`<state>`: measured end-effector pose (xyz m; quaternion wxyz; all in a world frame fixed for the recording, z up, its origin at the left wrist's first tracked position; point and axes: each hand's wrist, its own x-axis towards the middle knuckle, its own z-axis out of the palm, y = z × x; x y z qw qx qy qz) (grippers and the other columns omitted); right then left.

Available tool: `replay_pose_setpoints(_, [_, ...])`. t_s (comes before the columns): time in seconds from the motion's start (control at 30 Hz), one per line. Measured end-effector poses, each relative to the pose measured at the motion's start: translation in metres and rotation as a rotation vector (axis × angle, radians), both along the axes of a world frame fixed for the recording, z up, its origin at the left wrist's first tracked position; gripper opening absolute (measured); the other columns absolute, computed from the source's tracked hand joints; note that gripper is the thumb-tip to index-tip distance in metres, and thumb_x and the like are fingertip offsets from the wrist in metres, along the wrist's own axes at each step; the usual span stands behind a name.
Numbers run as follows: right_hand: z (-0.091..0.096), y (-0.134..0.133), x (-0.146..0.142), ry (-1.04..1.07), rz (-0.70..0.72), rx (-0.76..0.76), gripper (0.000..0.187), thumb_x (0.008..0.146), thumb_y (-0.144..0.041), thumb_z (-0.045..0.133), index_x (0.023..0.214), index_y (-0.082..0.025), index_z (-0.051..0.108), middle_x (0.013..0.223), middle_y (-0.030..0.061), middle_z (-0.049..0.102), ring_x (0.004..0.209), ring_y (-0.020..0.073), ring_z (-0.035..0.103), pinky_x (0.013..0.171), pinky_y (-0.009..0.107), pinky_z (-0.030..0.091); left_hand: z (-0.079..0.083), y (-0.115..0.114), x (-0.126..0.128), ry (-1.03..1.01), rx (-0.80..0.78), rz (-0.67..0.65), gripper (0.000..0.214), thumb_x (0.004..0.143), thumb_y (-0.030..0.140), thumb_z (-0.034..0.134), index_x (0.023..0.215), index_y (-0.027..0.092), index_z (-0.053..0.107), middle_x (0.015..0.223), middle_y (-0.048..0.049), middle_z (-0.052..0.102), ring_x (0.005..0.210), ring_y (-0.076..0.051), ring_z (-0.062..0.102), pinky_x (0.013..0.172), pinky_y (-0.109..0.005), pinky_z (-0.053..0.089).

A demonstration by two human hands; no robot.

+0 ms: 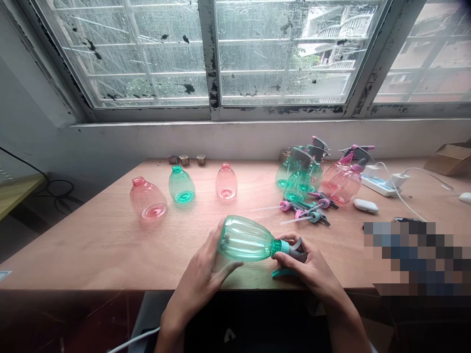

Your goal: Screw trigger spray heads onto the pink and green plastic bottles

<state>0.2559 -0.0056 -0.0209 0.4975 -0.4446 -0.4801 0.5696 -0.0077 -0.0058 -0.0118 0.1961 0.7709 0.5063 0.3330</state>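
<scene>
A clear green spray bottle (247,239) lies sideways in the air above the table's front part, its base to the left. My left hand (206,267) is wrapped round the base end. At the neck, my right hand (307,267) grips the grey and green spray head (290,249), which sits on the bottle's mouth. Whether the collar is fully tight I cannot tell. Beyond my right hand lie several loose spray heads (307,208) with pink or green collars and thin clear tubes.
Headless bottles stand left on the table (91,245): a pink one (147,200), a green one (181,186) and another pink one (226,182). Back right are green bottles (297,181) and pink bottles (344,184) with heads, a power strip (384,184) and a white case (365,206).
</scene>
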Motion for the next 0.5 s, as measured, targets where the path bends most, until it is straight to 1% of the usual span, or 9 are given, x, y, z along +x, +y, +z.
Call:
replay_pose_setpoints(0.17, [0.0014, -0.0005, -0.0010, 0.007, -0.008, -0.001, 0.052, 0.074, -0.048, 0.091, 0.108, -0.018, 0.067, 0.074, -0.0004, 0.069, 0.068, 0.0184, 0.068, 0.063, 0.031, 0.063, 0.0026, -0.0010, 0.0011, 0.020, -0.030, 0.008, 0.093, 0.095, 0.053, 0.065, 0.165, 0.040, 0.006, 0.167, -0.0048, 0.041, 0.150, -0.028, 0.047, 0.124, -0.044, 0.040])
replay_pose_setpoints(0.3, [0.0031, -0.0014, -0.0022, 0.020, -0.016, 0.003, 0.051, 0.073, -0.048, 0.092, 0.106, -0.018, 0.068, 0.073, -0.0014, 0.068, 0.068, 0.0174, 0.067, 0.061, 0.029, 0.063, 0.0056, -0.0017, 0.0014, 0.013, -0.070, 0.014, 0.094, 0.093, 0.056, 0.066, 0.165, 0.038, 0.008, 0.165, -0.0066, 0.044, 0.147, -0.030, 0.050, 0.122, -0.045, 0.043])
replay_pose_setpoints(0.43, [0.0043, -0.0019, -0.0026, 0.012, -0.017, 0.010, 0.050, 0.073, -0.049, 0.092, 0.105, -0.019, 0.069, 0.075, -0.0021, 0.068, 0.068, 0.0172, 0.068, 0.061, 0.028, 0.062, 0.0075, -0.0014, 0.0018, 0.024, -0.068, 0.007, 0.090, 0.095, 0.057, 0.063, 0.165, 0.036, 0.011, 0.166, -0.0088, 0.041, 0.153, -0.030, 0.042, 0.123, -0.046, 0.041])
replay_pose_setpoints(0.5, [0.0044, -0.0017, -0.0017, 0.006, -0.013, 0.010, 0.049, 0.074, -0.048, 0.091, 0.105, -0.019, 0.069, 0.075, -0.0023, 0.068, 0.069, 0.0176, 0.068, 0.062, 0.028, 0.062, 0.0076, -0.0010, 0.0018, 0.025, -0.049, -0.001, 0.087, 0.095, 0.055, 0.063, 0.165, 0.034, 0.014, 0.164, -0.0106, 0.043, 0.154, -0.031, 0.039, 0.123, -0.048, 0.042])
